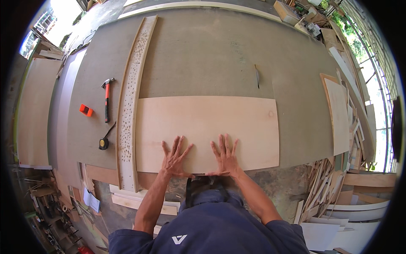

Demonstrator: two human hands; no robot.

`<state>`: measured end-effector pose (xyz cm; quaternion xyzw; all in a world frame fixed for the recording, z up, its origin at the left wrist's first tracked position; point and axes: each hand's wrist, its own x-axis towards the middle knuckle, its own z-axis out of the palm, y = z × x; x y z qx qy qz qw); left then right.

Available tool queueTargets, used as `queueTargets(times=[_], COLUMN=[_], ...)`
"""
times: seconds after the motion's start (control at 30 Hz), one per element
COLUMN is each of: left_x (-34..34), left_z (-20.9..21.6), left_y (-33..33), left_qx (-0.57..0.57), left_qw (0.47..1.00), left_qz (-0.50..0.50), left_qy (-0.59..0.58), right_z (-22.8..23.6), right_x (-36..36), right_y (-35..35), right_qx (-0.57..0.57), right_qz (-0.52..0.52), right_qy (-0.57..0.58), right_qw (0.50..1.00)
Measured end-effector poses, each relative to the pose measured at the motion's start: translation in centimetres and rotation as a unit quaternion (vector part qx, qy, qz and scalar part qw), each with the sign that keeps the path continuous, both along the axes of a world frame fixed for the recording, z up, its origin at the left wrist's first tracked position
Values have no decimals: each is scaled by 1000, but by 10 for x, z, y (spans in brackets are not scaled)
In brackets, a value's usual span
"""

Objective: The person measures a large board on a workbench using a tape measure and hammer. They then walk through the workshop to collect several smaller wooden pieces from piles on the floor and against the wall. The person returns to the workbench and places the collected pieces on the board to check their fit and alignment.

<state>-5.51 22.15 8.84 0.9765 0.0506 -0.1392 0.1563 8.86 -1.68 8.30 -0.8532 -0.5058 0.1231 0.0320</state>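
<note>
A pale plywood panel (207,122) lies flat along the near edge of a large grey-brown worktable (194,55). My left hand (173,158) rests on the panel's near part, fingers spread, with the thumb by the near edge. To its right, my right hand (226,157) lies on the same panel in the same way, fingers apart. Neither hand holds anything. Against the panel's left end runs a long, narrow wooden board (130,97), speckled with many holes or marks and with raised strips along its sides.
Left of the long board lie a claw hammer (107,99), a small orange object (86,110) and a tape measure (104,142). A thin, dark-tipped tool (257,77) lies beyond the panel. Wood offcuts (321,186) crowd the right side; another sheet (337,114) leans there.
</note>
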Motion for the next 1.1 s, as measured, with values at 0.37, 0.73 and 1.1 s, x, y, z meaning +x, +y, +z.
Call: queueTargets(times=[0.37,0.73,1.1], left_x=[42,64,77], left_z=[-9,-13,-12], left_y=[31,43,49], left_qx=[27,31,36], left_qw=[1000,999,999], left_qz=[-1,2,9], left_qy=[-13,-19,-21], right_z=[-6,-15,-14], right_x=[45,69,83], right_y=[27,36,45], right_qx=[15,21,15], right_qz=[-2,0,1], right_qy=[-3,14,10], right_qw=[1000,1000,1000])
